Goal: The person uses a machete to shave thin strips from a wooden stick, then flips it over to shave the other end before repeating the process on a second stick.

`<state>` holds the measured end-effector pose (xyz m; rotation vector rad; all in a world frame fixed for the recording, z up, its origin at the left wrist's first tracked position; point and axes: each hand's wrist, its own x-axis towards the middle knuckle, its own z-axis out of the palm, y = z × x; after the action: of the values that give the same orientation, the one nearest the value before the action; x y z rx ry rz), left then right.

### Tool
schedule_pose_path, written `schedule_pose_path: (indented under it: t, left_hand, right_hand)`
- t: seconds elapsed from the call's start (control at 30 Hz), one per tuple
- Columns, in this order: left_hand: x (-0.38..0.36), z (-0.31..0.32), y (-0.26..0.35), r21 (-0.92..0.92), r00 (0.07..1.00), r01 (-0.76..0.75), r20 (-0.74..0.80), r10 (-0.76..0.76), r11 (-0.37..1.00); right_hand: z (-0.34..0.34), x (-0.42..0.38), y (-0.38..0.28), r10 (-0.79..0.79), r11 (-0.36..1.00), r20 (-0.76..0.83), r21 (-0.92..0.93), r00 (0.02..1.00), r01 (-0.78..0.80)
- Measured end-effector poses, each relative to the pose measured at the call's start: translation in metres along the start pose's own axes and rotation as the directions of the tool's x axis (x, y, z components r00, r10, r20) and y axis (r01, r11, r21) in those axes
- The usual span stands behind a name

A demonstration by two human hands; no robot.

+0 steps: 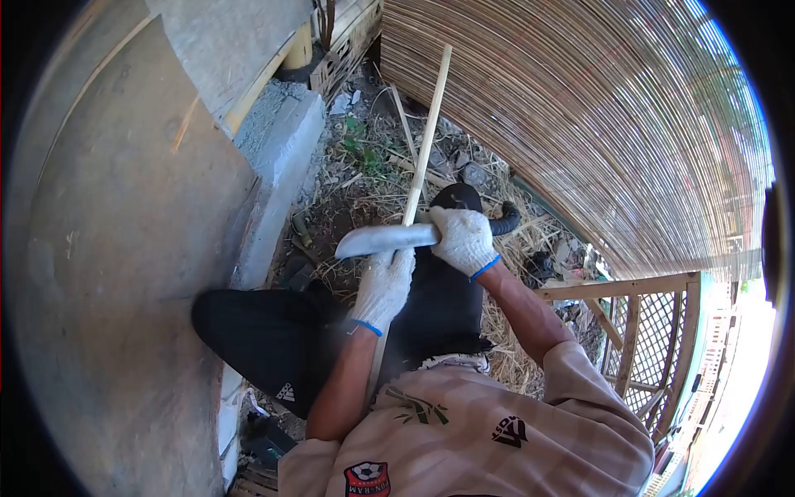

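My right hand [462, 240], in a white knit glove with a blue cuff, is wrapped round a machete [383, 241]. Its broad blade points left and lies across a long, pale bamboo strip [428, 132], while its dark curved handle end sticks out on the other side of my glove. My left hand [385, 288], gloved the same way, is closed round the strip just below the blade. The strip slants from the upper middle down past my left forearm. Both hands are over my dark trousers [443, 290], between my bent legs.
A large wooden board [124, 273] stands close on the left beside a concrete ledge [290, 141]. A slatted bamboo screen [580, 116] rises at the right, above a wooden lattice frame [654, 340]. Straw, stones and debris [364, 178] cover the ground; another thin strip [403, 120] leans behind.
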<state>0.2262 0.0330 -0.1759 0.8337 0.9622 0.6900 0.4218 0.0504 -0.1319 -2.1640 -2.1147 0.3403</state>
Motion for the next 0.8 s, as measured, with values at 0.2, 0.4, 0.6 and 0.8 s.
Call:
schedule_pose_path:
  t: [0.2,0.4,0.6,0.8]
  left_hand:
    - [-0.041,-0.003,0.036,-0.079,0.989,0.147,0.023,-0.146,0.986]
    - [-0.033,0.002,0.028,-0.073,0.987,0.16,0.025,-0.159,0.984]
    - [-0.024,-0.004,0.003,0.296,0.994,-0.048,-0.076,0.074,0.954]
    - [-0.046,0.006,0.013,0.213,1.0,0.011,-0.018,-0.008,0.977]
  right_hand:
    - [-0.035,0.042,0.061,0.516,0.852,-0.099,0.163,0.851,-0.498]
    - [-0.041,-0.005,0.025,0.248,0.963,-0.016,0.113,0.969,-0.245]
    - [-0.016,-0.031,-0.024,-0.088,0.996,0.211,0.052,0.974,0.079]
    - [-0.028,0.014,0.02,0.164,0.986,-0.108,0.001,0.981,-0.165]
